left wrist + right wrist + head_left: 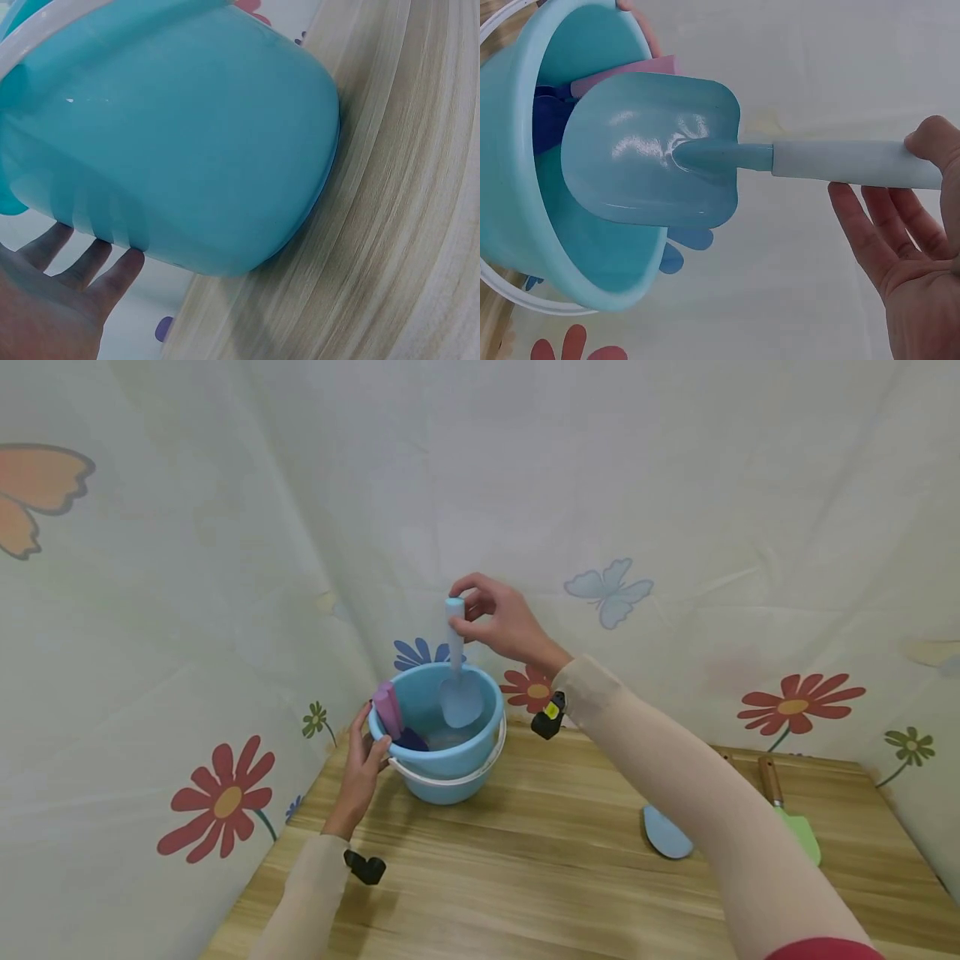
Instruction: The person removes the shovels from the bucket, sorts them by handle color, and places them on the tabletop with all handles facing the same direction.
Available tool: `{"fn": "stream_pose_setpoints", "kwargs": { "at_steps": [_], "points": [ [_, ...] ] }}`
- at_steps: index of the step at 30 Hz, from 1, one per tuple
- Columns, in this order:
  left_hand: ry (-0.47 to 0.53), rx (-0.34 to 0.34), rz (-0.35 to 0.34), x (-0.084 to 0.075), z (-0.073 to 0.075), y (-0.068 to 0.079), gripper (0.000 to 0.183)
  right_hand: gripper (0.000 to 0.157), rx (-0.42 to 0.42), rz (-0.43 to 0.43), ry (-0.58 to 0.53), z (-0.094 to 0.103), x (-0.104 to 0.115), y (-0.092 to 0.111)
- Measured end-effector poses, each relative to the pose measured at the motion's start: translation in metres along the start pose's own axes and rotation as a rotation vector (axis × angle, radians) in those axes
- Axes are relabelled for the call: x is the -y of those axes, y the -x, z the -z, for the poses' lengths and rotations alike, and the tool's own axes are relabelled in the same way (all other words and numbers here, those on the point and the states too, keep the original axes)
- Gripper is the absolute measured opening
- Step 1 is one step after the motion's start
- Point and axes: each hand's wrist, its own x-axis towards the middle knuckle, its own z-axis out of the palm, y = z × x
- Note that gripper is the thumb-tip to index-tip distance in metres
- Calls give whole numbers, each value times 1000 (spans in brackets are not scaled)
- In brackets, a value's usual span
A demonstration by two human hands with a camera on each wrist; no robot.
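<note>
My right hand (498, 618) pinches the pale blue handle of a small light-blue shovel (649, 150) between thumb and fingers. The shovel hangs blade down, its blade partly within the mouth of a light-blue bucket (450, 764). My left hand (363, 772) holds the bucket at its left rim, the thumb at the edge and the fingers against the outer wall. In the left wrist view, several fingertips (120, 274) touch that wall. Inside the bucket, pink handles (387, 708) lean against the left rim, with a dark blue blade (551, 120) below.
The bucket stands upright on a wooden table (540, 860), its white handle (450, 782) hanging down in front. At the right lie a blue shovel blade (666, 833), partly behind my right arm, and a green spatula-like tool (801, 833) with a wooden handle. Flowered cloth (675, 485) hangs behind.
</note>
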Motion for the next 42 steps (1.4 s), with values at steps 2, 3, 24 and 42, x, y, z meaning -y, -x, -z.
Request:
{"fn": "stream_pose_setpoints", "kwargs": {
  "at_steps": [2,3,24,42],
  "points": [
    [1,1,-1,0,0,-1,68,32,-9,-3,-7,4,0,1],
    [2,0,1,0,0,-1,68,32,-13,-4,-12,6,-1,2],
    [14,0,7,5,2,0,68,35,-85,-35,-39,45,22,29],
    [10,-5,10,3,2,-1,67,32,-107,-36,-33,68,25,46]
  ]
}}
